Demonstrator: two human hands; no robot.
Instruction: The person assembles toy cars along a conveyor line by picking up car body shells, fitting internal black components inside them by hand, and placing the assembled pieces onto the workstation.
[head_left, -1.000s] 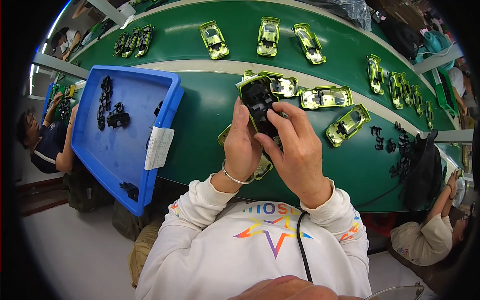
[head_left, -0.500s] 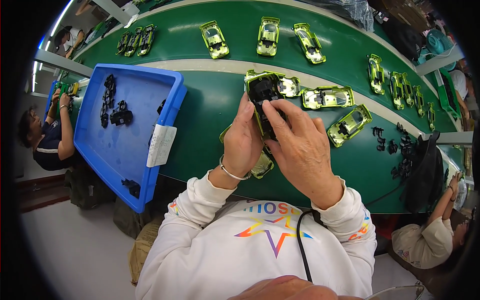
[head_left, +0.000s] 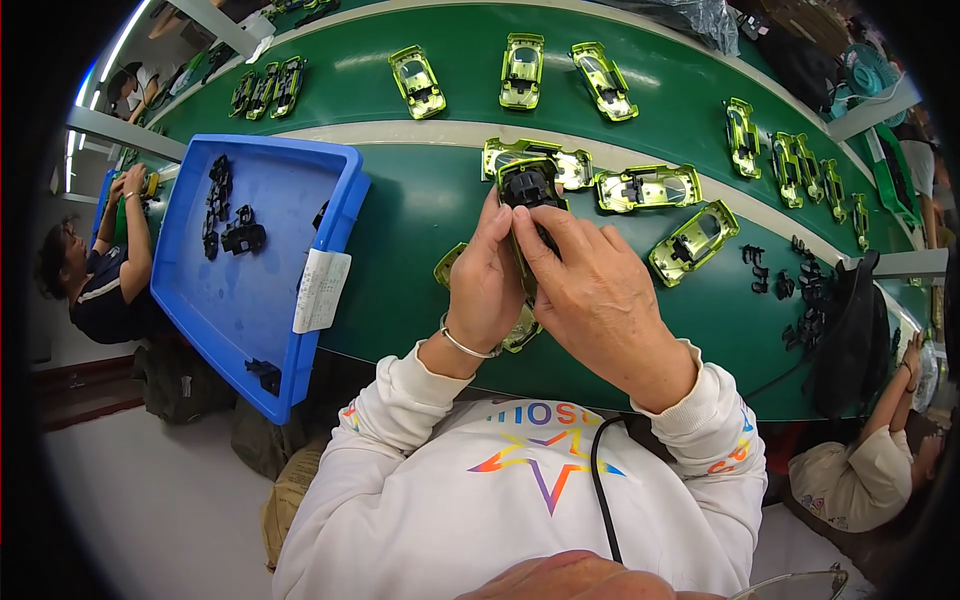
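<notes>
Head view shows your two hands raised together over the near edge of the green conveyor belt [head_left: 420,220], both closed around one lime-green toy car shell [head_left: 528,195] with a black insert seated in its upper end. Your left hand [head_left: 487,285], with a thin silver bangle [head_left: 466,347] at the wrist, grips the shell's left side, fingers curled up along it. Your right hand [head_left: 598,300] clasps the right side, its thumb and forefinger pressed onto the shell just below the black part. The shell sits upright between your fingertips, above the belt and just in front of three more green shells [head_left: 648,187] lying in a row there. Another green piece [head_left: 450,265] peeks out beneath your left hand, partly hidden. To your left, a blue tray [head_left: 330,215] rests on the belt's edge with loose black parts [head_left: 232,222] scattered inside. A heap of black pieces [head_left: 800,300] lies on the belt well off to your right.
</notes>
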